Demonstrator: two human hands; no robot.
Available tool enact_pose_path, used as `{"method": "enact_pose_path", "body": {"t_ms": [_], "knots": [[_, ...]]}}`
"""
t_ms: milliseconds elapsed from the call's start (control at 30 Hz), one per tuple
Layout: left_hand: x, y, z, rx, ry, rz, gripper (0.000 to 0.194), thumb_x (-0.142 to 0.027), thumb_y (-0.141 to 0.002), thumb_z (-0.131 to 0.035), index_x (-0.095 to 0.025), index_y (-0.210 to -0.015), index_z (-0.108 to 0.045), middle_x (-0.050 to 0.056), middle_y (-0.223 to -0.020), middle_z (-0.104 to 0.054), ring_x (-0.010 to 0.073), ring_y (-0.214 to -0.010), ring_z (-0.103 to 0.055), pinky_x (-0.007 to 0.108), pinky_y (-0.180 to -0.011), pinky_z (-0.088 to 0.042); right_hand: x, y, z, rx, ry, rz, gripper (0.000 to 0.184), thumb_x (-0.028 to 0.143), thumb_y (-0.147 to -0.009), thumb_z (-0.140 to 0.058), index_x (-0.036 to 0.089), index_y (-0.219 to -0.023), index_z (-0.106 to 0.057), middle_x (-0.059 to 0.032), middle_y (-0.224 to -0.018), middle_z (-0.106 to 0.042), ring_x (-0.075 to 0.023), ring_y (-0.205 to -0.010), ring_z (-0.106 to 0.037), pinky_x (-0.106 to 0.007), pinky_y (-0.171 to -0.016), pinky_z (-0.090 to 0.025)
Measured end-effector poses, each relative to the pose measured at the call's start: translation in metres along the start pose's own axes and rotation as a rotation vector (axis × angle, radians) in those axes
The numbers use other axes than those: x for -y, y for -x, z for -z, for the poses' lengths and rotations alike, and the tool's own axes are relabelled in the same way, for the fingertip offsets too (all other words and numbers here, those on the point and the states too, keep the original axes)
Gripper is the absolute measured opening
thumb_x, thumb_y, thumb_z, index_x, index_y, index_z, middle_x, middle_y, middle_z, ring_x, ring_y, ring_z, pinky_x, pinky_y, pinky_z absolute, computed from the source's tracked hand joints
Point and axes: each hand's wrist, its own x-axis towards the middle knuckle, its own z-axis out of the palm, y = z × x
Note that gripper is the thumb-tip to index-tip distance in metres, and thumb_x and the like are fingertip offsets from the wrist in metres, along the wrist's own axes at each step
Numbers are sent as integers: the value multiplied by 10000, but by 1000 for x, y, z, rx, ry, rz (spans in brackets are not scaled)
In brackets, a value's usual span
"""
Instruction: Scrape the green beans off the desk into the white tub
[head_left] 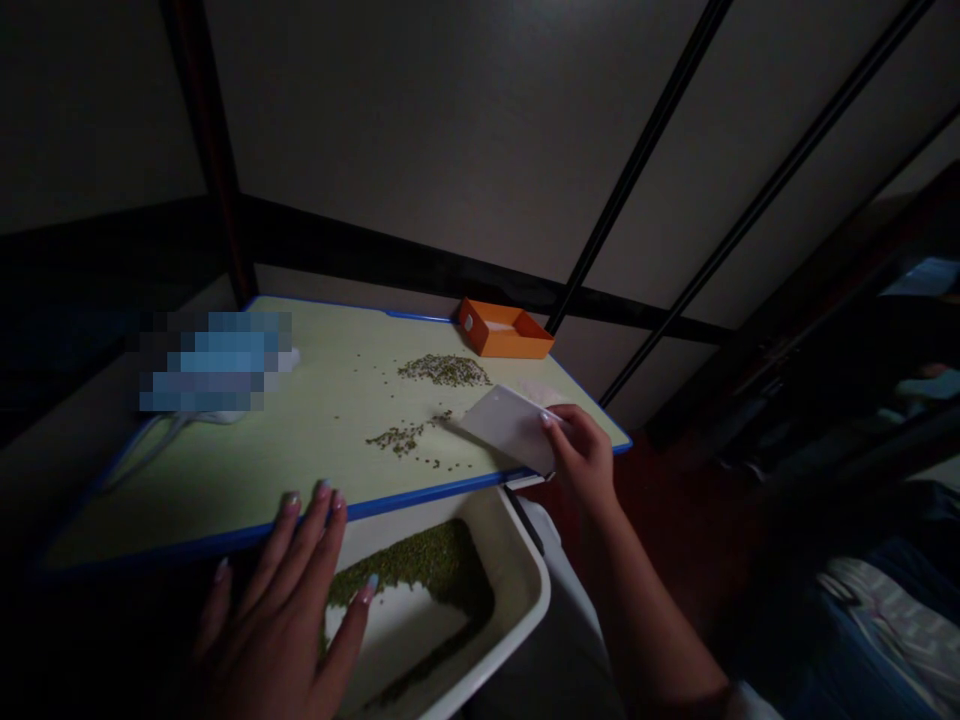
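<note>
My right hand (581, 450) pinches a flat white card (506, 425) between thumb and fingers, tilted over the right part of the table top. Just left of the card's edge lies a thin scatter of small green-brown grains (401, 438). A larger heap of grains (444, 369) sits behind it. My left hand (292, 600) is open, fingers spread, with its fingertips at the table's near blue edge. Below that edge, partly behind my left hand, is a white tub (517, 580) holding a layer of green grains (439, 560) and showing bare white bottom.
The pale table (247, 470) has a blue rim. An orange open box (517, 345) stands at its back right corner. At the left is a blurred blue item (217, 360) with a white cord. A panelled wall (420, 130) rises behind. Dim clothing (892, 610) shows at right.
</note>
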Motion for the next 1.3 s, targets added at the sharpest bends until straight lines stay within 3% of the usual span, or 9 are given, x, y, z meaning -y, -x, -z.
{"method": "enact_pose_path", "body": {"t_ms": [133,333,500,700,967,1133,1300], "knots": [[0,0,0,7,-2,12,603,-477,-886,-300,-325,-1457,-180,9,-1535,-343,271,-1459,-258,684,-1077,-373,-9,-8,9,-88,-3,-146,310,464,-767,-665,162,-835,-681,-31,-694,-665,-152,-578,-556,-240,-497,-406],[-2,0,2,17,5,13,605,-466,-893,-301,-344,-1464,-141,6,-1538,-335,264,-1462,-252,671,-1087,-371,-13,3,-5,-28,-67,-249,386,487,-716,-707,149,-902,-721,-84,-822,-740,-187,-655,-625,-254,-524,-436],[-1,-1,2,15,0,7,608,-492,-888,-271,-330,-1463,-161,15,-1524,-364,272,-1455,-269,680,-1068,-385,-9,8,-22,40,-125,-256,340,467,-713,-720,172,-880,-738,-79,-886,-756,-196,-719,-646,-255,-553,-449],[1,1,-1,4,0,7,610,-481,-883,-297,-334,-1461,-167,16,-1524,-362,268,-1454,-270,677,-1074,-377,3,13,-18,142,-188,-254,290,437,-725,-725,193,-880,-748,-62,-854,-754,-174,-653,-627,-242,-503,-424],[0,0,1,14,-8,-8,605,-530,-884,-290,-314,-1447,-229,16,-1514,-371,263,-1452,-276,675,-1071,-390,-3,8,-19,28,-170,-216,277,424,-729,-719,195,-882,-742,-69,-922,-757,-203,-768,-654,-266,-582,-468],[1,2,0,32,-9,13,610,-521,-887,-289,-317,-1455,-201,17,-1523,-353,258,-1453,-275,673,-1071,-395,-7,6,-31,60,-196,-233,285,425,-736,-717,191,-896,-746,-62,-892,-756,-185,-704,-637,-249,-540,-438],[0,2,2,23,-13,8,611,-519,-889,-279,-317,-1458,-189,25,-1514,-366,262,-1446,-289,675,-1063,-405,-1,8,-29,130,-227,-250,275,428,-705,-749,195,-850,-752,-51,-831,-750,-167,-633,-610,-239,-502,-406]]}}
